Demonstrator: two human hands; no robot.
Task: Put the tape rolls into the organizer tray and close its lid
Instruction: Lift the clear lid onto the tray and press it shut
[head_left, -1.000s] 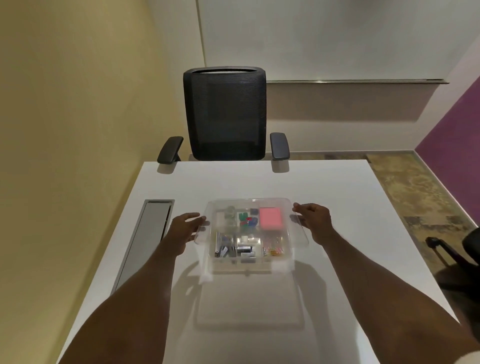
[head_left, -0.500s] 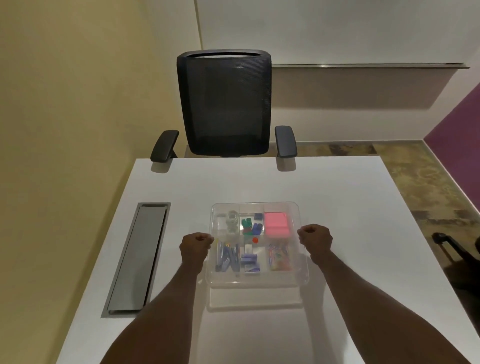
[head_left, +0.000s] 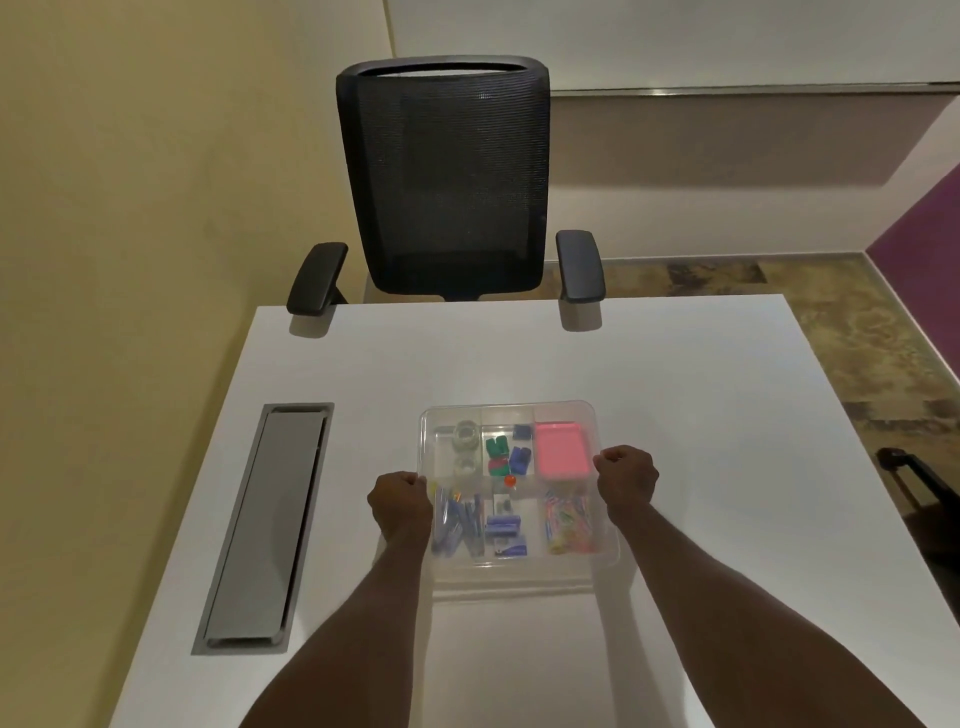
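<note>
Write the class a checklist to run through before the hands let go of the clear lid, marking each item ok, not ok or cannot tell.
1. Tape rolls inside the far left compartment: ok.
2. Lid over the organizer tray: ok.
3. Lid snapped shut all round: cannot tell.
4. Left hand closed on the left edge: ok.
5. Right hand closed on the right edge: ok.
6. Tray fully on the table: ok.
</note>
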